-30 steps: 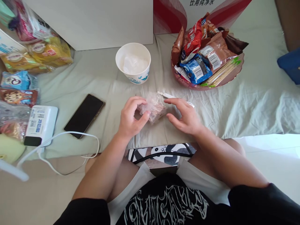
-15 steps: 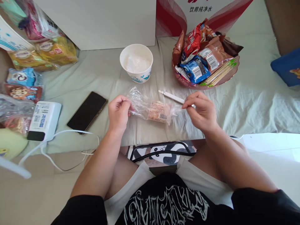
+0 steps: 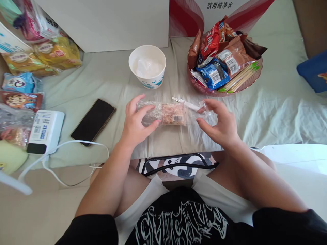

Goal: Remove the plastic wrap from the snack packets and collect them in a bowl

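Observation:
A clear plastic snack packet (image 3: 171,114) with a brownish bar and a barcode label inside is stretched lengthwise between my two hands, just above the pale green sheet (image 3: 255,112). My left hand (image 3: 136,122) grips its left end, thumb in front and fingers behind. On the other side my right hand (image 3: 219,124) pinches the crinkled right end. A small white knife-like tool (image 3: 185,102) lies on the sheet just behind the packet.
A white paper bowl (image 3: 147,66) holding crumpled clear wrappers stands behind. A pink basket (image 3: 245,85) full of snack packets sits back right. A black phone (image 3: 93,121), a white power bank (image 3: 45,131) with cable, and more snack packs (image 3: 43,56) lie at left.
A second ago the packet was bunched up in my left hand; both hands pulled its ends apart and now hold it flattened and level, slightly farther from me.

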A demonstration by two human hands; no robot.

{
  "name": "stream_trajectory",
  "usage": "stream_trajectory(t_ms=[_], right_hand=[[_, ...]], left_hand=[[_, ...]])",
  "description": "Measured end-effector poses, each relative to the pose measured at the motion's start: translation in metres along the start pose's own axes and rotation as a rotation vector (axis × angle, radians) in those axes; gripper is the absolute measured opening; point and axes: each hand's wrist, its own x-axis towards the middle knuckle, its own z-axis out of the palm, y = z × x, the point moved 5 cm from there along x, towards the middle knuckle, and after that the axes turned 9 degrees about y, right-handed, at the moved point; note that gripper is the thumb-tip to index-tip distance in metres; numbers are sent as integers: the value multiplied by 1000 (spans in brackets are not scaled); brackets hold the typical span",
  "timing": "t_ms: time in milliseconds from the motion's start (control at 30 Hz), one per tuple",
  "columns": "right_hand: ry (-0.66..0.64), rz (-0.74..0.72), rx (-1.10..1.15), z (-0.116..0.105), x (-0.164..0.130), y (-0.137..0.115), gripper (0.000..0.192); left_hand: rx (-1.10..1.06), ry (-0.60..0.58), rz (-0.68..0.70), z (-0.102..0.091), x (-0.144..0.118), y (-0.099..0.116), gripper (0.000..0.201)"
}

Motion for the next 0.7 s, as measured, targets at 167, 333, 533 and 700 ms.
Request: stream_trajectory(t_ms=[167,333,533,700], right_hand=[[62,-181,18,-9,3,-23,11],[-37,-376,126,-19,-2,-45,17],[-598,-308,-111,6,-19,-40,34],[-639,12,-680,10,-18,-19,47]], left_hand=[[-16,117,117,-11,0,17,5],[-49,190,301,-34,-8,50,11],[-70,-416,205,-21,-29,68,13],[-99,-404,68,-27,-28,62,22]])
